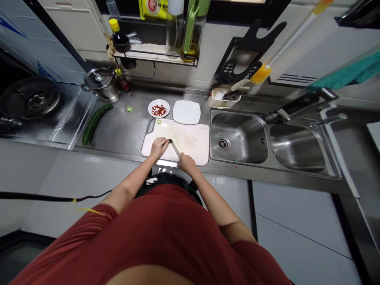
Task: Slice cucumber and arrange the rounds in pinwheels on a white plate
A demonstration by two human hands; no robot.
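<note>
Fingers, right hand [187, 163]: wrapped round the handle of a knife [175, 150], its blade slanting away leftward.
Fingers, left hand [159, 147]: bunched at a green piece [170, 141] near the blade's far end; cannot tell whether they grip it.
Board [194, 144]: on the bench [118, 132], under both hands; one slice [159, 122] near its far left corner.
Cucumber [95, 124]: on the bench, well left.
Beyond the board: a plate [186, 112], beside a dish [150, 109] of red bits [159, 111].

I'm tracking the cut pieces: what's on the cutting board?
A pale green slice and, at the left hand, a dark-green piece beside the knife. What lies beneath the hand is covered.
</note>
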